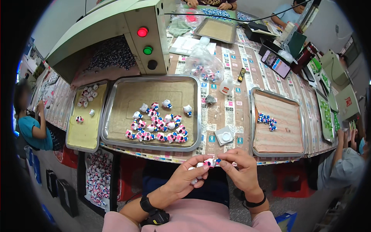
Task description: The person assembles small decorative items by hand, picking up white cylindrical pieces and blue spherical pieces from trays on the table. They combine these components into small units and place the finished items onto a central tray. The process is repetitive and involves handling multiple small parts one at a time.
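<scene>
In front of my body, at the table's near edge, my left hand (181, 176) is closed round several white figurine heads (194, 180). One head with pink and black markings (209, 163) sits at its fingertips. My right hand (242, 167) pinches a small blue figurine body (218, 161) against that head; whether they are joined I cannot tell. Straight ahead, a large metal tray (119, 112) holds many small figurines with white-and-pink heads and blue bodies (157, 125). To the right, a paper-lined tray (282, 135) carries a cluster of blue bodies (266, 120).
A yellow-lined tray (81, 135) with loose white heads lies left, below a machine (154, 38) with red and green lights. Beyond my hands are a white dish (224, 136), a white bottle (226, 86), a plastic bag (203, 62) and a phone (276, 63). Other people work around the table.
</scene>
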{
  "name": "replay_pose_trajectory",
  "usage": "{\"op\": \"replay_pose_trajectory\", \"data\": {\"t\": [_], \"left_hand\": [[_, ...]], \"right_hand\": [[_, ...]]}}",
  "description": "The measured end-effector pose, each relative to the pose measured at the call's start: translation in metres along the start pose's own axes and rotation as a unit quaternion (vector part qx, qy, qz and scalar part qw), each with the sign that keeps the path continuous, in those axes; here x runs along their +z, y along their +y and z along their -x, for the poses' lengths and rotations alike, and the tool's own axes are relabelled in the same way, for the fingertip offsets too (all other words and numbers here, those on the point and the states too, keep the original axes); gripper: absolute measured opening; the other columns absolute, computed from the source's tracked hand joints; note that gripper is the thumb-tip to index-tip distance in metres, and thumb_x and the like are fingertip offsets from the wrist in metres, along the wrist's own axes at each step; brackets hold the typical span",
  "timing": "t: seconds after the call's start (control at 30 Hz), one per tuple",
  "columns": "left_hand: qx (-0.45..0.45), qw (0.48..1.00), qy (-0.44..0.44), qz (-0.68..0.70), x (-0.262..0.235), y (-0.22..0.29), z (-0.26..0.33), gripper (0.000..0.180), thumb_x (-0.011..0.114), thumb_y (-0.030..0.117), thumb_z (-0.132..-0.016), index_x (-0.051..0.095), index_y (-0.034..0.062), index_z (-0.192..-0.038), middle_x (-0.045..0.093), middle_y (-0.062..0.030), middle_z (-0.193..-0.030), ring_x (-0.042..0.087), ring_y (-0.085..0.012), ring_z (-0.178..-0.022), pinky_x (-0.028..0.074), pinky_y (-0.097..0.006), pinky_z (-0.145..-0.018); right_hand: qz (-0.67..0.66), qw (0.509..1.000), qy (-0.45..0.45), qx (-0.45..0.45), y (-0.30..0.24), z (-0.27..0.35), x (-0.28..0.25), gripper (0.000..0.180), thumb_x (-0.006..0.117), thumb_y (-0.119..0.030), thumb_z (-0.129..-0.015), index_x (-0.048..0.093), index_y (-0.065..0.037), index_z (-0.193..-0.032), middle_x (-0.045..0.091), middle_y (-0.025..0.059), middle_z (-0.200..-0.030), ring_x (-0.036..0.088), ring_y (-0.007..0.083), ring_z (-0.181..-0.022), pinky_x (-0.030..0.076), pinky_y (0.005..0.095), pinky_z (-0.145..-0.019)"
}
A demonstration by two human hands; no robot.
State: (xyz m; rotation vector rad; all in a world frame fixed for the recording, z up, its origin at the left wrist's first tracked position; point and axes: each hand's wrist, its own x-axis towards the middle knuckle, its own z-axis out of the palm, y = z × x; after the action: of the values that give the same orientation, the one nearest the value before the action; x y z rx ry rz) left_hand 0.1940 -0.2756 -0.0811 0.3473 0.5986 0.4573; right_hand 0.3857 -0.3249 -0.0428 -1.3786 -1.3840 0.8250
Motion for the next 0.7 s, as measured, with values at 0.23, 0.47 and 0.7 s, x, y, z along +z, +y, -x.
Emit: {"op": "replay_pose_trajectory", "data": {"t": [0.23,0.47,0.7], "left_hand": [[0.0,1.0,0.002,0.006,0.0009,-0.0016,0.0005,0.032,0.063,0.008,-0.093,0.056,0.0069,-0.125,0.057,-0.0006,-0.086,0.052,-0.0047,-0.07,0.036,-0.017,-0.046],[0.012,0.999,0.014,-0.04,0.0025,-0.0015,0.0027,0.03,0.065,0.008,-0.092,0.059,0.0061,-0.121,0.057,0.0005,-0.084,0.051,-0.004,-0.068,0.035,-0.017,-0.046],[0.022,0.998,0.006,-0.051,-0.0026,-0.0058,0.0035,0.029,0.066,0.009,-0.092,0.06,0.0056,-0.12,0.057,-0.0004,-0.083,0.05,-0.0031,-0.066,0.032,-0.016,-0.045]], "right_hand": [[-0.018,1.0,-0.001,0.026,0.0048,0.0046,0.0038,0.022,0.07,-0.005,-0.086,0.072,-0.005,-0.108,0.066,0.0084,-0.089,0.063,0.0136,-0.08,0.05,0.024,-0.069],[-0.015,0.999,-0.023,0.037,0.0056,0.007,0.003,0.02,0.071,-0.004,-0.084,0.073,-0.005,-0.104,0.066,0.0086,-0.086,0.062,0.014,-0.076,0.049,0.0242,-0.066],[-0.009,0.997,-0.065,0.034,0.0043,0.0019,-0.002,0.021,0.07,-0.003,-0.084,0.073,-0.004,-0.105,0.064,0.0093,-0.084,0.06,0.0146,-0.073,0.047,0.0264,-0.065]]}}
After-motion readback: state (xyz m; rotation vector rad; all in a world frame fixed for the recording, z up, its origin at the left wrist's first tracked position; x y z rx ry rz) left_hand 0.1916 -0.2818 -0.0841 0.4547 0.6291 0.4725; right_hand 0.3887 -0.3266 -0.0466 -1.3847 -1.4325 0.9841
